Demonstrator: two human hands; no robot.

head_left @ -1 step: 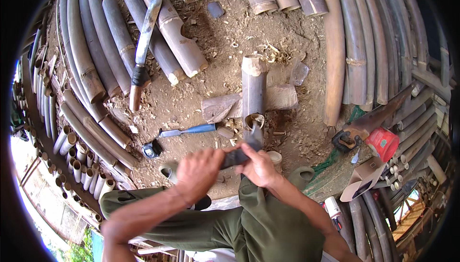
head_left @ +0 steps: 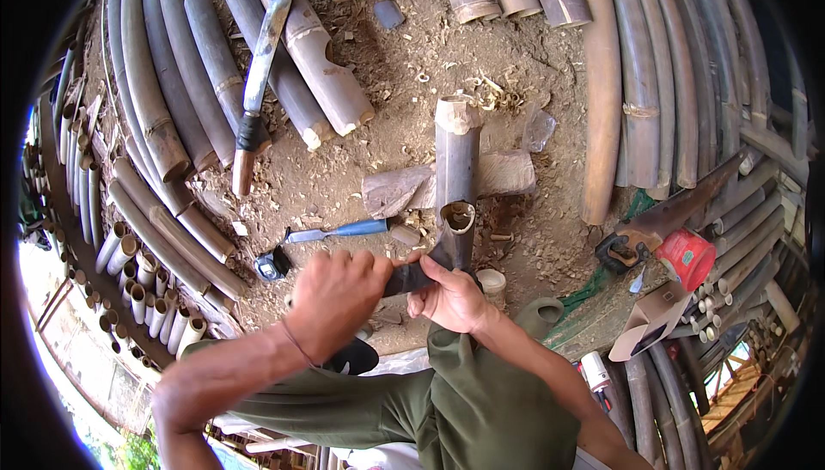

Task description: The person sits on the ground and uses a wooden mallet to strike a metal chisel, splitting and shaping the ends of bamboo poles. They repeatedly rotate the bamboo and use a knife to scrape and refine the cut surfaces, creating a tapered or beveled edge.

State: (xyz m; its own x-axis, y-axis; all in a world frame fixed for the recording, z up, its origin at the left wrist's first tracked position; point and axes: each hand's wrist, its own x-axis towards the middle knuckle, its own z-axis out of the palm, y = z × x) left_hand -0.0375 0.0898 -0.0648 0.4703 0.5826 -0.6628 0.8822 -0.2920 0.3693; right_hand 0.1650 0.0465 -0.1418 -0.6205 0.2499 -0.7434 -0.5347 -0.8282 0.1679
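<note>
My left hand (head_left: 339,302) is wrapped round the handle of a dark, broad-bladed knife (head_left: 406,280), hiding most of the handle. My right hand (head_left: 455,298) grips the same knife further along, its thumb over the top and its fingers curled underneath. The blade end rests close to the near end of a short bamboo tube (head_left: 455,161), by a notched opening whose pale inner wall shows. Whether blade and tube touch, I cannot tell. The tube lies across a rough wooden block (head_left: 507,174), its far end trimmed pale.
A machete (head_left: 260,75) lies across bamboo at the upper left. Nearer are a blue-handled chisel (head_left: 357,228) and a tape measure (head_left: 272,264). A handsaw (head_left: 679,208), a red container (head_left: 686,259) and a cardboard box (head_left: 650,322) sit at the right. Bamboo poles (head_left: 640,83) and shavings lie around.
The knife and both hands have drawn back from the tube's notched opening, uncovering it. My left hand has shifted left, and its elbow has swung outward.
</note>
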